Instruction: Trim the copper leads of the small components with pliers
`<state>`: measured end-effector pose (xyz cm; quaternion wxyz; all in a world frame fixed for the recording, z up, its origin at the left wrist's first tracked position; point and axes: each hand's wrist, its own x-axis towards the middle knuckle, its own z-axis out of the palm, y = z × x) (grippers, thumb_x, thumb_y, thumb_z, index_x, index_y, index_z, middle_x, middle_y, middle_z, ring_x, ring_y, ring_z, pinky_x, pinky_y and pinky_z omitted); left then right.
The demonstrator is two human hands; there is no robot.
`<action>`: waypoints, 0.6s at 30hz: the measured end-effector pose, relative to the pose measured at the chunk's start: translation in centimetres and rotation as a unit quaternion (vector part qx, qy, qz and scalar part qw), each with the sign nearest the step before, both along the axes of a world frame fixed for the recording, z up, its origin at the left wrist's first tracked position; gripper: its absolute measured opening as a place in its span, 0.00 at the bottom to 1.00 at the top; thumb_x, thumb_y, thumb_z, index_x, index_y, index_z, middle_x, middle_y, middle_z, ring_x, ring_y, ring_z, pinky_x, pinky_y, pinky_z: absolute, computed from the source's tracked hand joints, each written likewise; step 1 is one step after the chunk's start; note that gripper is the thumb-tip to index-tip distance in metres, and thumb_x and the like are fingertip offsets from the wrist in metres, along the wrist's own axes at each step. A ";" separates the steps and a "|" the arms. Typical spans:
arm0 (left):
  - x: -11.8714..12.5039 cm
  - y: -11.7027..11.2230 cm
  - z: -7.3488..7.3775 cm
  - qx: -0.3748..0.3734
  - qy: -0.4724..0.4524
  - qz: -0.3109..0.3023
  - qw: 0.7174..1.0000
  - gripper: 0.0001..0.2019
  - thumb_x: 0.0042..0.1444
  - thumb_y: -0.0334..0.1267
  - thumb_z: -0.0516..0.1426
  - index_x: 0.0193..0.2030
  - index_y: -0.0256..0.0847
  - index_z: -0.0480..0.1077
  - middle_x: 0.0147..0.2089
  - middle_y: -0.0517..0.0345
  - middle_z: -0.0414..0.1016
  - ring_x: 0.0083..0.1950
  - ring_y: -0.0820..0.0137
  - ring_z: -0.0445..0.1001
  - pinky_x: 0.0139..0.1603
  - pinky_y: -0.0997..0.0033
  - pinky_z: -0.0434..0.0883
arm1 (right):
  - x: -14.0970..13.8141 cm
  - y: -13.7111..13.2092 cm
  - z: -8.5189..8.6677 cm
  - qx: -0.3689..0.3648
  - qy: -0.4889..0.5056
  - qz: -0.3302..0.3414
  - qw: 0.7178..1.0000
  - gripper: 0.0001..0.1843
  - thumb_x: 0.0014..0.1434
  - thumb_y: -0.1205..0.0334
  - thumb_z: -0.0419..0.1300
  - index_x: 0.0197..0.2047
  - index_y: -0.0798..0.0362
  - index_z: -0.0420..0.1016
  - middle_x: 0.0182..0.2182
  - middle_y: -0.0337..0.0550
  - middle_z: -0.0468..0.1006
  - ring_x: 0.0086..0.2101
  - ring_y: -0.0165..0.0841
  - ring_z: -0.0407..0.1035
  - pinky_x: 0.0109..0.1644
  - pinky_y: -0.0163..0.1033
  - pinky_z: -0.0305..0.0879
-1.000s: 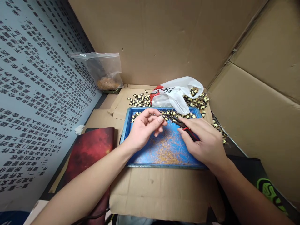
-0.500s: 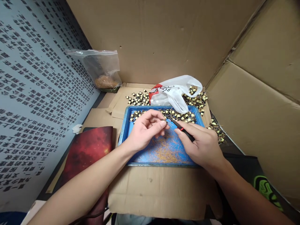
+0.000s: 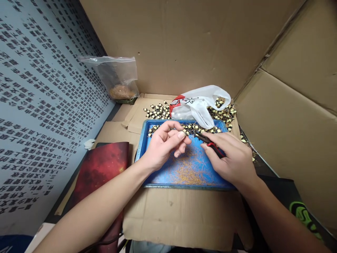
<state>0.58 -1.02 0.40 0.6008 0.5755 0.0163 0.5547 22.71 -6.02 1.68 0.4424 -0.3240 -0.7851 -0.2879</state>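
Between thumb and fingertips, my left hand (image 3: 167,144) pinches a small transformer-like part (image 3: 186,133) with a yellow top and dark base. My right hand (image 3: 230,156) is wrapped round red-and-black cutting pliers (image 3: 214,147), their dark jaws pointing left, a short gap away from the part. Both hands are over a blue tray (image 3: 168,185). Copper-coloured wire clippings (image 3: 188,174) lie scattered on its floor. Along the tray's far side sits a row of similar yellow and black parts (image 3: 155,130), some hidden behind my left hand.
A white and red plastic bag (image 3: 195,103) lies behind the tray, with more parts piled on both sides. At the back left stands a clear zip bag (image 3: 122,79) of clippings. A red patterned mat (image 3: 102,168) is left of the tray; cardboard walls (image 3: 189,45) enclose the back and right.
The pliers have moved right, away from the part in my left hand, and their handles look wider apart. The whole view has shifted slightly.
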 end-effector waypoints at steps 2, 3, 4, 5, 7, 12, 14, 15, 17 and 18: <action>0.0 0.1 0.0 -0.008 0.001 -0.004 1.000 0.19 0.62 0.44 0.71 0.47 0.41 0.66 0.35 0.58 0.84 0.26 0.77 0.75 0.21 0.81 0.67 | -0.3 -0.2 0.0 0.005 0.001 0.004 1.000 0.16 0.70 0.67 0.66 0.59 0.55 0.83 0.46 0.54 0.88 0.42 0.44 0.82 0.50 0.51 0.78; 0.0 0.2 0.0 -0.011 0.003 -0.006 1.000 0.19 0.62 0.44 0.71 0.46 0.41 0.66 0.35 0.57 0.84 0.26 0.77 0.75 0.21 0.81 0.67 | -0.4 -0.2 -0.1 0.007 0.000 0.007 1.000 0.16 0.70 0.67 0.66 0.60 0.54 0.82 0.45 0.54 0.88 0.41 0.44 0.81 0.50 0.51 0.78; 0.0 0.2 0.0 -0.012 0.004 -0.009 1.000 0.19 0.62 0.44 0.71 0.47 0.41 0.66 0.35 0.57 0.84 0.26 0.77 0.75 0.21 0.81 0.67 | -0.4 -0.3 -0.1 0.009 -0.002 0.010 1.000 0.16 0.70 0.67 0.66 0.60 0.54 0.82 0.45 0.53 0.88 0.41 0.44 0.81 0.50 0.51 0.78; 0.0 0.2 -0.1 -0.012 0.005 -0.012 1.000 0.19 0.62 0.44 0.71 0.47 0.41 0.66 0.35 0.57 0.84 0.26 0.77 0.75 0.21 0.81 0.67 | -0.5 -0.3 -0.2 0.011 -0.004 0.013 1.000 0.16 0.70 0.67 0.66 0.60 0.54 0.82 0.45 0.53 0.88 0.42 0.43 0.81 0.50 0.51 0.78; 0.0 0.2 -0.2 -0.008 0.007 -0.017 1.000 0.18 0.63 0.43 0.71 0.47 0.40 0.66 0.35 0.57 0.84 0.26 0.77 0.75 0.22 0.81 0.68 | -0.6 -0.4 -0.2 0.011 -0.003 0.018 1.000 0.16 0.70 0.67 0.66 0.59 0.55 0.82 0.46 0.54 0.88 0.42 0.43 0.81 0.50 0.50 0.78; -0.1 0.3 -0.4 0.010 0.027 -0.027 0.999 0.16 0.66 0.42 0.69 0.48 0.40 0.66 0.37 0.57 0.84 0.26 0.78 0.76 0.22 0.81 0.68 | -0.7 -0.6 -0.4 0.000 0.014 0.016 1.000 0.15 0.71 0.67 0.65 0.59 0.58 0.83 0.45 0.55 0.89 0.39 0.41 0.83 0.46 0.46 0.80; -0.1 0.3 -0.4 0.016 0.033 -0.032 0.999 0.16 0.66 0.42 0.69 0.47 0.40 0.65 0.37 0.57 0.84 0.27 0.78 0.76 0.23 0.81 0.69 | -0.7 -0.6 -0.5 -0.012 0.028 0.021 0.999 0.15 0.71 0.67 0.65 0.59 0.58 0.84 0.44 0.54 0.89 0.38 0.40 0.84 0.45 0.44 0.81; -0.1 0.3 -0.5 0.019 0.037 -0.034 0.999 0.16 0.66 0.42 0.69 0.47 0.41 0.65 0.37 0.57 0.84 0.27 0.77 0.76 0.23 0.81 0.69 | -0.8 -0.7 -0.5 -0.022 0.038 0.026 0.999 0.15 0.71 0.67 0.65 0.58 0.57 0.84 0.45 0.53 0.90 0.38 0.40 0.85 0.44 0.43 0.82; -0.1 0.3 -0.6 0.023 0.045 -0.033 0.998 0.16 0.66 0.42 0.69 0.46 0.40 0.65 0.37 0.56 0.84 0.28 0.77 0.76 0.24 0.81 0.70 | -0.9 -0.7 -0.5 -0.048 0.059 0.037 0.996 0.14 0.70 0.66 0.65 0.56 0.55 0.86 0.45 0.51 0.90 0.39 0.40 0.86 0.44 0.42 0.83; -0.1 0.2 -0.6 0.025 0.051 -0.030 0.998 0.16 0.66 0.42 0.69 0.46 0.40 0.65 0.38 0.55 0.83 0.29 0.77 0.77 0.25 0.81 0.70 | -1.1 -0.8 -0.6 -0.063 0.068 0.041 0.995 0.13 0.70 0.65 0.65 0.55 0.54 0.87 0.45 0.50 0.90 0.39 0.41 0.86 0.45 0.43 0.84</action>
